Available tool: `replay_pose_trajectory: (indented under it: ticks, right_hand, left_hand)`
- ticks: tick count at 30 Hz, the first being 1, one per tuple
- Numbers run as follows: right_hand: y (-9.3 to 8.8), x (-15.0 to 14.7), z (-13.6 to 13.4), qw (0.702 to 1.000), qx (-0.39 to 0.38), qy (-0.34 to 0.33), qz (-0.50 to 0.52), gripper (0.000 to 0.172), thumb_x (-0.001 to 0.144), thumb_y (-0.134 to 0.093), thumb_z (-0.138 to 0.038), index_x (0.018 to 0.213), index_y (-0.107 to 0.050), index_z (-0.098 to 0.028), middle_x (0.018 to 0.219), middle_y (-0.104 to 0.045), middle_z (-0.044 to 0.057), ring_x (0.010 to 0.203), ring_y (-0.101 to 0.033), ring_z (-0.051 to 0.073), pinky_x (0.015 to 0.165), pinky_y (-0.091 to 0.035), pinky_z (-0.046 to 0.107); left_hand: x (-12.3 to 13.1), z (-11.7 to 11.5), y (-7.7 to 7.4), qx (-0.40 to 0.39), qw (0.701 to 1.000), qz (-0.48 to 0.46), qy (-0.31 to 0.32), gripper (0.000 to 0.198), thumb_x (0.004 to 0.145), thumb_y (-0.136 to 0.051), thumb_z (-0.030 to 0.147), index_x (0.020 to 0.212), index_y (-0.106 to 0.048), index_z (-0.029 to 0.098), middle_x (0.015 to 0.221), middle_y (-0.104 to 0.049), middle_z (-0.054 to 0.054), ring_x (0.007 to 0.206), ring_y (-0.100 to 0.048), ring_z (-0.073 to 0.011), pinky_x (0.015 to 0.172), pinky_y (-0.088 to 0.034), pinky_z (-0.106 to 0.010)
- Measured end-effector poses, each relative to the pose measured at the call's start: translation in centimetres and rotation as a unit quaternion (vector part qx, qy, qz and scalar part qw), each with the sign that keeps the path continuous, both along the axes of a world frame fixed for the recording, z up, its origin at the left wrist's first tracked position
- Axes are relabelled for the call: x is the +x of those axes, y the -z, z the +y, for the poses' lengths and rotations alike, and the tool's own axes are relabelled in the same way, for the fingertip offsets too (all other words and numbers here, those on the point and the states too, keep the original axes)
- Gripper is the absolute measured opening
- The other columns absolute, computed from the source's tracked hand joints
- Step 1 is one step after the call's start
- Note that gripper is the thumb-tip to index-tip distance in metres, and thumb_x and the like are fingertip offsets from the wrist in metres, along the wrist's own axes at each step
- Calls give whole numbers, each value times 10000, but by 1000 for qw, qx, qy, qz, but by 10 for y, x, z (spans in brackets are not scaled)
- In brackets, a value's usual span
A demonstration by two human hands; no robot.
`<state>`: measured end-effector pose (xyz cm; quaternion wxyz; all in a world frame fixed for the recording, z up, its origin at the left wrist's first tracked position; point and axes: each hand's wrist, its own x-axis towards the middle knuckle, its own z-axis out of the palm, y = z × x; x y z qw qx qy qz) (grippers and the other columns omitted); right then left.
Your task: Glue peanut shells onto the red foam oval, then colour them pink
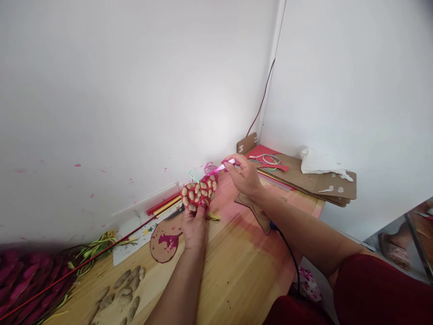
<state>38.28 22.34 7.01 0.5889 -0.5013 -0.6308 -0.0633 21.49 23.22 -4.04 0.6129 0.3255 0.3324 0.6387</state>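
My left hand point(195, 227) grips the lower edge of a red piece covered with peanuts point(199, 193), its thumb on the front. A thin green loop point(194, 175) stands up from the top of that piece. Above and to the right, my right hand point(244, 174) is closed on a white brush handle point(226, 166). The brush's pink end points down left to the upper right edge of the peanut piece. A small cup smeared with pink point(210, 169) is just behind the brush tip. Yellow strands point(213, 217) show below the piece.
Loose peanuts point(125, 289) lie at the front left of the wooden table point(233, 271). A round cardboard piece point(164, 241) with pink paint is beside my left wrist. Stacked cardboard point(304, 180) bears a white cloth point(321, 163). A black cord point(290, 253) crosses the right edge.
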Motion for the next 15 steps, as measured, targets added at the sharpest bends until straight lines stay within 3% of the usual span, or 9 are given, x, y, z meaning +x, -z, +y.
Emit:
replay_pose_trajectory:
  ticks: [15]
  right_hand:
    - [0,-1,0,1000,3,1,-2,143,926,-570,-312,894,-684,-233,838,-710,31,802,-656,202,773,-497,335]
  left_hand:
    - [0,1,1,-2,1000,-12,-2,457,594,-894,359,984,-721,197,1096,-738,-43,935,-677,-158,823,-544,-287]
